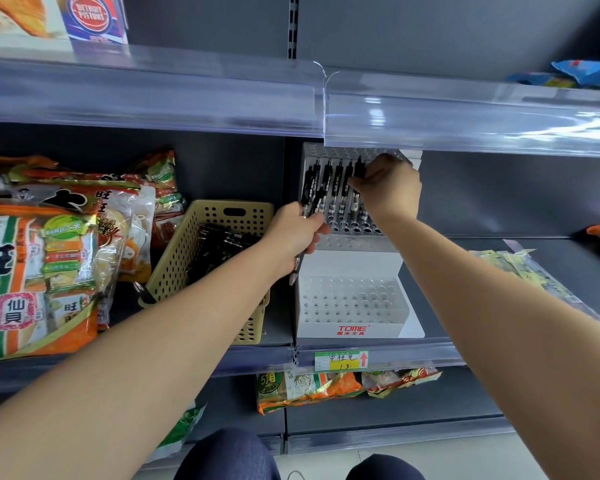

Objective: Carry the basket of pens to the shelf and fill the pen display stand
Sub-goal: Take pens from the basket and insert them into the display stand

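A white tiered pen display stand sits on the middle shelf. Several black pens stand in its top row; the lower tiers show bare holes. Left of it rests a beige perforated basket holding many black pens. My left hand grips a small bunch of black pens just in front of the stand's left side. My right hand pinches a single black pen at the top row, to the right of the standing pens.
Large snack bags crowd the shelf left of the basket. Flat yellow-green packets lie to the right of the stand. A clear shelf lip overhangs the stand's top. A price tag hangs below. Snack packs fill the lower shelf.
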Motion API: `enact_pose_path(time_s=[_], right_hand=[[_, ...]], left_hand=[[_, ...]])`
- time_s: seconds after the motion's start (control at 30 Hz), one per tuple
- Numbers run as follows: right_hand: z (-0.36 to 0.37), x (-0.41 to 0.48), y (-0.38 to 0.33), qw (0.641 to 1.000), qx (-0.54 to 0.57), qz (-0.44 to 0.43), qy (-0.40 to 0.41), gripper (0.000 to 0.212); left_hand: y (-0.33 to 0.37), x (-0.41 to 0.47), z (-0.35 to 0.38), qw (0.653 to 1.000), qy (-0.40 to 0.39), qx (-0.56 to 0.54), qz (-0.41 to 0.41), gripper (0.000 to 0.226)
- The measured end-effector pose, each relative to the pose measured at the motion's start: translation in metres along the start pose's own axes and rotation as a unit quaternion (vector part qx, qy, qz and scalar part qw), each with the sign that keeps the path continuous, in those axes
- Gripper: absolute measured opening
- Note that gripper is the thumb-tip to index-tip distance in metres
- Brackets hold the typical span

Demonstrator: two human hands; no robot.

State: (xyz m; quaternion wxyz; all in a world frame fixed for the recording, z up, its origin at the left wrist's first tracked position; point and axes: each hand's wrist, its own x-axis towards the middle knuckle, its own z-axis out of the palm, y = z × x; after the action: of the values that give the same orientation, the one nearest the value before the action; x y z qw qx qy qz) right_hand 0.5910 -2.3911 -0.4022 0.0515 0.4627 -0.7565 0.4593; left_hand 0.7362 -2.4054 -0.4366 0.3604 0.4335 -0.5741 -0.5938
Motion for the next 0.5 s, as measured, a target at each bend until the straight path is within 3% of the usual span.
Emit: enact_pose_path(time_s=[0.5], right_hand=[[0.0017,0.0,0.0068,0.994,-0.104,0.013,-0.043,0.039]], left_hand=[[-0.0041,-0.0059,-0.0018,0.997,-0.009,-0.028,0.073,0.011]])
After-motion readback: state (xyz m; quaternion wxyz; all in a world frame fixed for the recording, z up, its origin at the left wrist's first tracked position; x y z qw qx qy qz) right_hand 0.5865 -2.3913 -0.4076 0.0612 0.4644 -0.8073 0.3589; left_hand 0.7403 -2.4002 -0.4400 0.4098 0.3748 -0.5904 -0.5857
